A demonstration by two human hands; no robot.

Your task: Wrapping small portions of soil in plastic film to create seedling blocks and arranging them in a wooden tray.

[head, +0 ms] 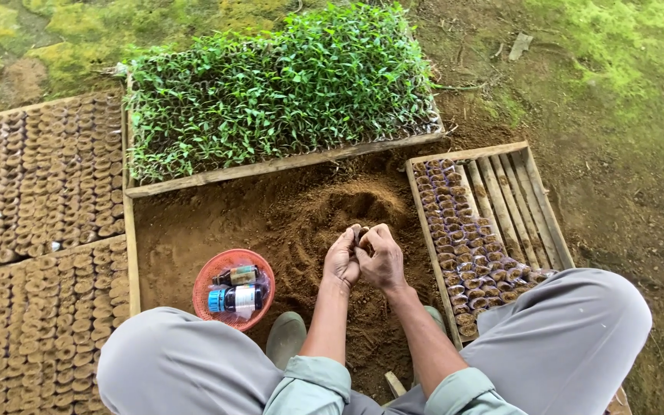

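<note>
The bare earth ground (624,200) carries everything. A loose soil mound (355,204) lies directly ahead of the grips. A seedling tray (270,165) sits beyond it. A slatted wooden tray (512,200) lies right of the grips. A red basket (213,277) and two trays of filled soil pots (55,230) lie left.

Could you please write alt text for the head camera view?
A squatting person's left hand and right hand meet over a mound of loose soil, pinching something small. Around them lie a tray of green seedlings, wooden trays of soil-filled pots and a red basket holding bottles.
</note>
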